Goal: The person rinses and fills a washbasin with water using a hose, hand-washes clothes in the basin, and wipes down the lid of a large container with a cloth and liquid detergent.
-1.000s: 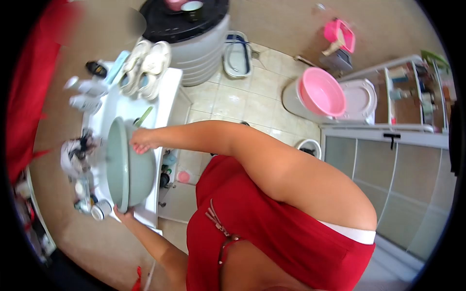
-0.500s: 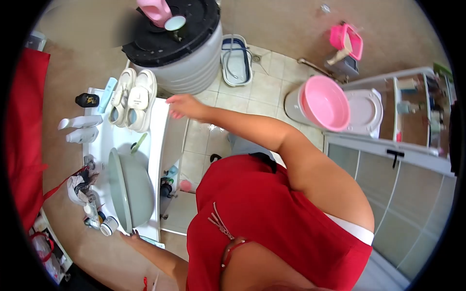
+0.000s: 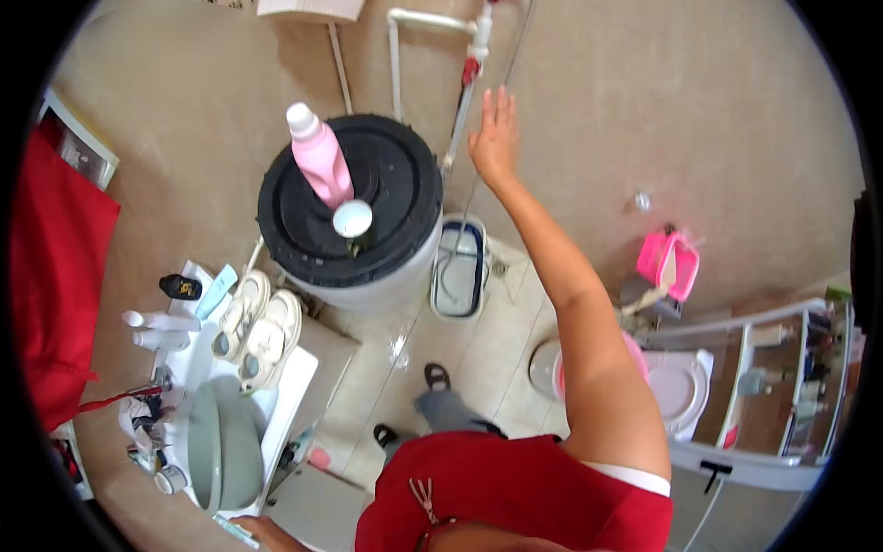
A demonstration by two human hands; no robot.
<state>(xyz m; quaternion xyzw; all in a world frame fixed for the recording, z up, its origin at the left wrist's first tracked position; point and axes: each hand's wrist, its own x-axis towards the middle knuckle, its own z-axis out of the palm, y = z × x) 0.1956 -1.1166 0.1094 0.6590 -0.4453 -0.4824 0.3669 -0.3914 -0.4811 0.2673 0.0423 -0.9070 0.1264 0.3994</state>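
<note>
My right hand is stretched out with its fingers spread, near the wall pipe with the red valve. It holds nothing. At the bottom left, my left hand is low by the counter's end, beside a light blue tube; its fingers are partly cut off and unclear. Just above it a grey-green basin stands tilted on its side in the white sink counter. White shoes lie at the counter's far end.
A pink bottle and a white cup stand on the black-lidded barrel. A folding tub sits on the floor beside it. At the right are a toilet, a pink basket and a shelf rack.
My right hand has left the basin and reached forward to the wall pipes, its fingers opening out. The view has tipped up towards the wall. The basin remains in the sink.
</note>
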